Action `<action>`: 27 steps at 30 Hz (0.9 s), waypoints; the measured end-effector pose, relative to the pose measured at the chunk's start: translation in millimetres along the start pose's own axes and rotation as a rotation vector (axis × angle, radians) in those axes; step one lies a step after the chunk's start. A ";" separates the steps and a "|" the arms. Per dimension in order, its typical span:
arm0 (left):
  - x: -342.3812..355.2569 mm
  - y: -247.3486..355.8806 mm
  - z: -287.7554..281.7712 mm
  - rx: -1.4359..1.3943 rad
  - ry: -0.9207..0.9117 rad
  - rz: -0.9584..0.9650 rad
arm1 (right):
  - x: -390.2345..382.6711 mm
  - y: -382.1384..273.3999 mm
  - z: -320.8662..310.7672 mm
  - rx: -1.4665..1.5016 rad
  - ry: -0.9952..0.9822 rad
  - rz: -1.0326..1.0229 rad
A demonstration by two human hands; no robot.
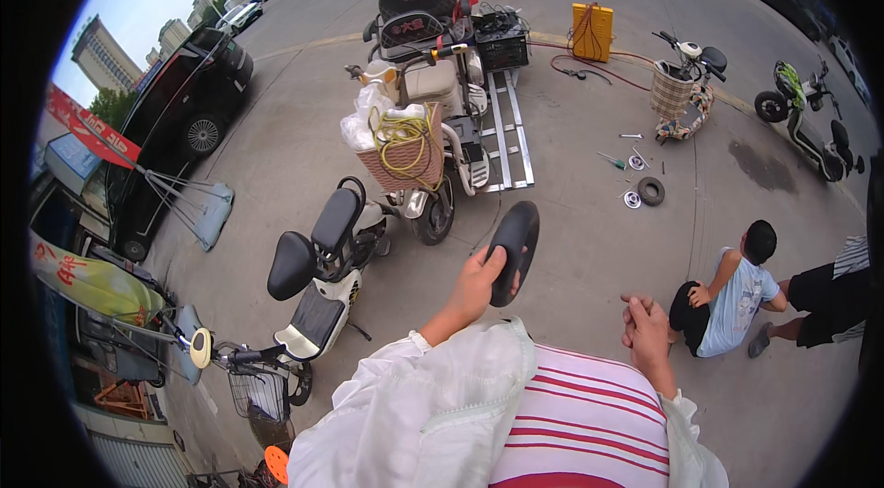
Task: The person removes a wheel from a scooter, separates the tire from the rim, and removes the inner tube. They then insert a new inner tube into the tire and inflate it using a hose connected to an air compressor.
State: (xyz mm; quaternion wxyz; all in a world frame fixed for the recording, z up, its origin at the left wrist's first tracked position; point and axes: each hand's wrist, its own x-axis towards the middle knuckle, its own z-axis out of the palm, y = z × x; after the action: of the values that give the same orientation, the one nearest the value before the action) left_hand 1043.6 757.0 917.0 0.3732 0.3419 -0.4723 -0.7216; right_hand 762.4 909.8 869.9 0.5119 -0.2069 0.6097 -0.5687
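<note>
My left hand [474, 284] grips a small black tire [516, 244], thumb on its near face. The tire is tilted on edge in front of my chest, and fingertips show at its lower right. To the right, my right hand [647, 333] hovers with its fingers loosely bent and slightly apart; I see nothing in it. Beyond the hands, a second small tire [652, 191] lies on the pavement. Around it are metal wheel parts [632, 199], a green-handled screwdriver [611, 160] and a wrench [631, 136].
A white electric scooter [318, 313] stands close on my left. Ahead is a three-wheeler [428, 92] with a wicker basket. Beside it lies a metal frame [509, 138]. A yellow box [591, 32] trails cables. At right, a person [737, 299] crouches near another person's legs.
</note>
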 end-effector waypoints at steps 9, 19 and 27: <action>240.5 -24.2 -34.5 -0.093 0.332 0.032 | 247.2 -77.2 -14.9 -0.034 -0.086 0.101; 620.7 23.6 29.9 0.089 -0.088 -0.077 | 486.6 -129.3 -66.5 0.258 0.333 0.053; 904.7 -0.7 127.2 0.575 -0.560 -0.322 | 679.0 -181.8 -82.1 0.604 0.295 0.136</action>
State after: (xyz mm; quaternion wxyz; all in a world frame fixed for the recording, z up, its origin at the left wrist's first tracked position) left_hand 494.7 31.9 829.6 0.0029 0.2925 -0.6777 -0.6746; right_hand 366.9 334.0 756.4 0.4931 0.0795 0.4934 -0.7121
